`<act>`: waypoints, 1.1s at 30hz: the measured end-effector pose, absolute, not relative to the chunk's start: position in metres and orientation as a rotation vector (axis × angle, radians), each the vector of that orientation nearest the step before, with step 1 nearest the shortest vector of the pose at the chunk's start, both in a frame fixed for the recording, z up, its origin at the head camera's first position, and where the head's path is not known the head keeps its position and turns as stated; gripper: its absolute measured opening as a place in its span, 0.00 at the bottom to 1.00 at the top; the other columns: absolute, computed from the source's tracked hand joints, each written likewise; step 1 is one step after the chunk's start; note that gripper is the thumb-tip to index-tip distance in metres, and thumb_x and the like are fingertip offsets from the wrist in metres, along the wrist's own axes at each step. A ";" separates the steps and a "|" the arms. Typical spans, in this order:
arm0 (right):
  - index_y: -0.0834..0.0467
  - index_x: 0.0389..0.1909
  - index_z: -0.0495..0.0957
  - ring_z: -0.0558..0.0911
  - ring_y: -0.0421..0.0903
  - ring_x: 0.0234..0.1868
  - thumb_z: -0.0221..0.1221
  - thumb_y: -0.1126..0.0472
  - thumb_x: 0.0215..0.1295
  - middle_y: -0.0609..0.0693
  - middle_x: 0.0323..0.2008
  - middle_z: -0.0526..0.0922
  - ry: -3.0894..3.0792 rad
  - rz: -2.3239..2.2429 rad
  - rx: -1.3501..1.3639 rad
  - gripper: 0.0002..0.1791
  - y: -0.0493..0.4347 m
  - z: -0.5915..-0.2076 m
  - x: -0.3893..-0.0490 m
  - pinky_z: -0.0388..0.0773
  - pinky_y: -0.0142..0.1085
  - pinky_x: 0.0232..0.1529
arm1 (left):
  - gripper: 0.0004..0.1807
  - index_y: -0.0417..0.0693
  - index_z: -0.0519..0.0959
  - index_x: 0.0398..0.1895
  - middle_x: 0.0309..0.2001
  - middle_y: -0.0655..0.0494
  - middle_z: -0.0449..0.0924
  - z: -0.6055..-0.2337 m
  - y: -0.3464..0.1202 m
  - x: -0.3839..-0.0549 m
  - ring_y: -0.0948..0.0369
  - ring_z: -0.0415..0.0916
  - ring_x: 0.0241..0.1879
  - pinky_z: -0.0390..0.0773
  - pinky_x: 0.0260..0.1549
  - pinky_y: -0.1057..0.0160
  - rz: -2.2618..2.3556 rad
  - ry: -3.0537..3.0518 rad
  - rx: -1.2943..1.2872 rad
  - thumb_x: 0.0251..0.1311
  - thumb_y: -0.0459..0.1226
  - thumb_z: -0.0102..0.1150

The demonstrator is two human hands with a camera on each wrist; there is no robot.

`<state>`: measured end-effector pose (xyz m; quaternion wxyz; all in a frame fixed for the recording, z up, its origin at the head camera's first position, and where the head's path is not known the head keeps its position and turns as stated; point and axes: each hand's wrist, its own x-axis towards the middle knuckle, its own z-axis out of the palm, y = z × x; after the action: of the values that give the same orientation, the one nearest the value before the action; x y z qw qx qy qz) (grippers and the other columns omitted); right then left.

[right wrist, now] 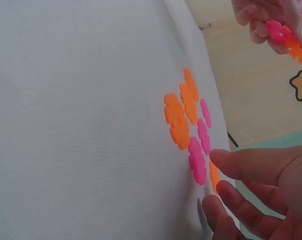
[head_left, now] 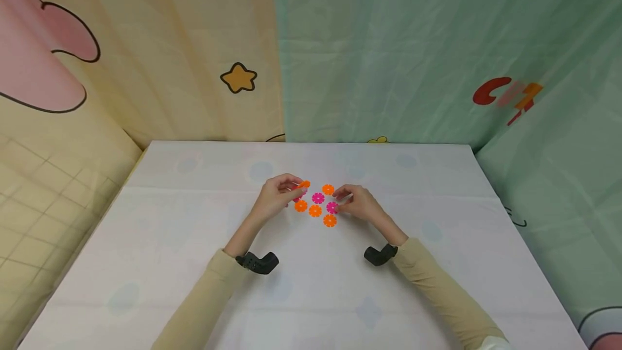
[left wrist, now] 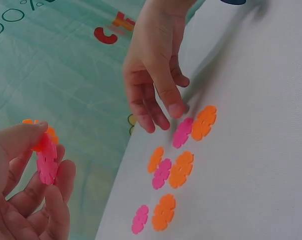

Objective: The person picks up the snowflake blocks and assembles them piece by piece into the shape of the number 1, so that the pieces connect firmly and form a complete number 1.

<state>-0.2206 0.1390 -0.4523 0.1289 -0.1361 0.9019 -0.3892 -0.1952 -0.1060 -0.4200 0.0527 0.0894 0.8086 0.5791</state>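
Two flower-shaped plastic pieces, a thin orange notched disc [head_left: 304, 183] and a thin bright-pink notched disc [left wrist: 48, 167], are gripped between the thumb and fingers of the left hand [head_left: 275, 196], raised off the white cloth-covered table [head_left: 316, 301]. The pair is seen overlapping; whether the pieces are slotted together cannot be told.

The fingers of the right hand [head_left: 362, 203] are loosely curved, with nothing held. A flat pink flower disc [head_left: 332, 208] is laid just beside their tips; whether it is touched cannot be told. Off the right index fingertip an upper orange flower disc [head_left: 328, 189] is found, and on the body side of the same fingers a lower orange flower disc [head_left: 330, 221].

Between the two sets of fingers are set a middle pink flower disc [head_left: 318, 198] and a middle orange flower disc [head_left: 315, 211]. Near the left fingers are seen an outer orange flower disc [head_left: 301, 206] and an outer pink flower disc [right wrist: 206, 113], partly hidden by that hand in the head view.

Behind the fingers, a black curved device is worn on the left wrist [head_left: 257, 263] and another on the right wrist [head_left: 380, 255].
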 end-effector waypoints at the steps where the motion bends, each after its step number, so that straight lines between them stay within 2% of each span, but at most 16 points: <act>1: 0.61 0.47 0.79 0.78 0.49 0.41 0.67 0.64 0.56 0.56 0.45 0.82 2.624 -1.115 -0.388 0.17 0.138 -0.452 -0.221 0.79 0.36 0.40 | 0.12 0.46 0.80 0.44 0.36 0.49 0.83 -0.420 -0.105 -0.195 0.50 0.80 0.34 0.75 0.25 0.70 1.763 2.458 0.272 0.60 0.41 0.63; 6: 0.59 0.47 0.80 0.77 0.49 0.41 0.68 0.63 0.56 0.55 0.44 0.82 2.632 -1.048 -0.348 0.17 0.135 -0.454 -0.222 0.79 0.38 0.43 | 0.13 0.45 0.80 0.44 0.37 0.47 0.83 -0.419 -0.103 -0.196 0.43 0.79 0.36 0.75 0.25 0.69 1.785 2.453 0.295 0.60 0.41 0.64; 13: 0.57 0.47 0.81 0.76 0.48 0.41 0.68 0.60 0.56 0.53 0.45 0.81 2.646 -0.975 -0.287 0.17 0.130 -0.455 -0.222 0.77 0.36 0.43 | 0.11 0.45 0.80 0.43 0.37 0.48 0.83 -0.418 -0.103 -0.194 0.46 0.80 0.36 0.80 0.29 0.59 1.806 2.465 0.252 0.60 0.40 0.64; 17: 0.56 0.48 0.82 0.76 0.47 0.42 0.68 0.59 0.56 0.52 0.47 0.82 2.651 -0.943 -0.255 0.17 0.129 -0.455 -0.222 0.78 0.36 0.43 | 0.13 0.43 0.80 0.44 0.37 0.47 0.83 -0.418 -0.101 -0.193 0.49 0.81 0.35 0.79 0.28 0.62 1.817 2.456 0.251 0.60 0.40 0.64; 24: 0.55 0.46 0.83 0.76 0.47 0.40 0.68 0.59 0.57 0.51 0.46 0.82 2.664 -0.903 -0.275 0.15 0.128 -0.455 -0.222 0.77 0.36 0.41 | 0.16 0.42 0.80 0.47 0.38 0.44 0.84 -0.418 -0.099 -0.193 0.62 0.79 0.30 0.75 0.24 0.69 1.819 2.462 0.235 0.61 0.42 0.63; 33: 0.55 0.42 0.79 0.76 0.46 0.36 0.66 0.59 0.59 0.51 0.39 0.81 2.703 -0.916 -0.270 0.12 0.130 -0.456 -0.219 0.75 0.34 0.38 | 0.14 0.36 0.79 0.47 0.41 0.36 0.82 -0.403 -0.094 -0.183 0.54 0.79 0.34 0.76 0.26 0.68 1.794 2.443 0.213 0.64 0.37 0.59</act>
<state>-0.2193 0.1298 -0.4558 0.1370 -0.0932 0.9340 -0.3166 -0.1832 -0.0939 -0.4031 0.0515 0.0699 0.8031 0.5895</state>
